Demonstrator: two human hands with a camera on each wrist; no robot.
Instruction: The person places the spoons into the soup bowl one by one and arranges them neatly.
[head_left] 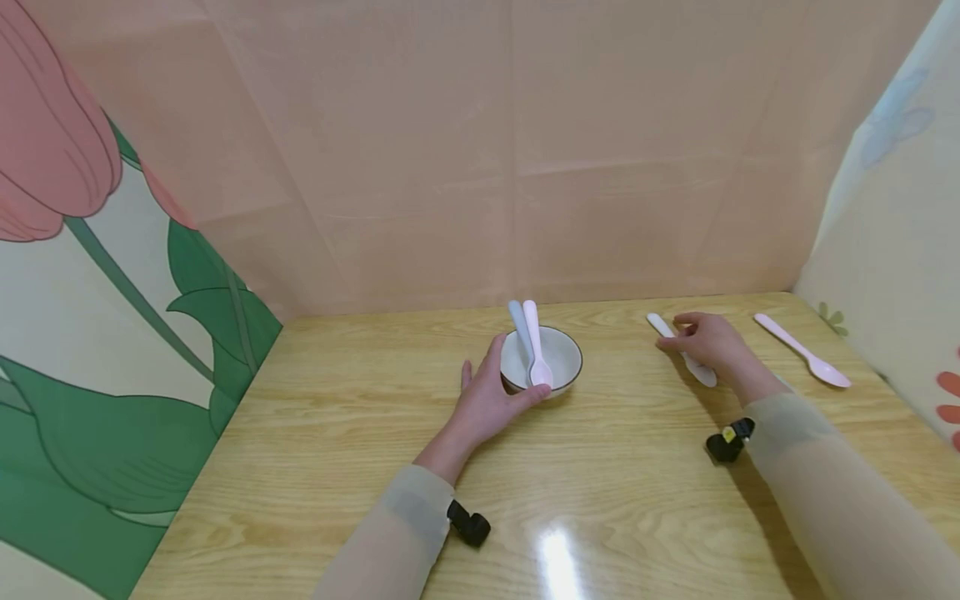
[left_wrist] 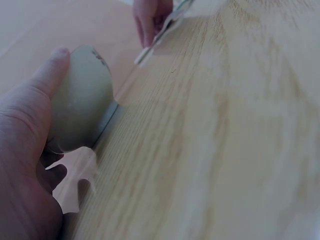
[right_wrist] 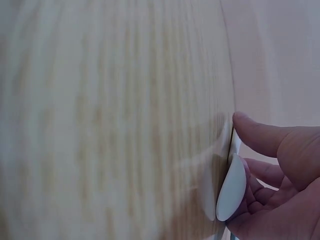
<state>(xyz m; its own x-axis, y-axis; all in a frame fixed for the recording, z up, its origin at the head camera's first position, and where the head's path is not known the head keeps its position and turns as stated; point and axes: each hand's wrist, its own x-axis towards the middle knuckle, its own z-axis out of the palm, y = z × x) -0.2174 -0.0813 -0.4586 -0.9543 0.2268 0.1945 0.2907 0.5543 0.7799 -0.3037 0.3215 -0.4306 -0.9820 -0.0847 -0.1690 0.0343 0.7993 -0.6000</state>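
My left hand (head_left: pixel 487 400) holds a white bowl (head_left: pixel 567 358) with a dark rim, thumb on its near side and fingers along its left. A blue-grey spoon (head_left: pixel 517 317) and a pale pink spoon (head_left: pixel 531 321) lean inside it, handles up over the far rim. To the right, my right hand (head_left: pixel 712 340) pinches the handle of a white spoon (head_left: pixel 703 375) low at the tabletop, thumb and fingers on either side. The right wrist view shows the spoon's bowl end (right_wrist: pixel 232 190) under the palm.
A second pink spoon (head_left: pixel 791 342) lies on the wooden table (head_left: pixel 315 433) right of my right hand. Behind the table hangs a peach sheet (head_left: pixel 420 167). Floral-patterned panels (head_left: pixel 97 433) stand at the left and right sides.
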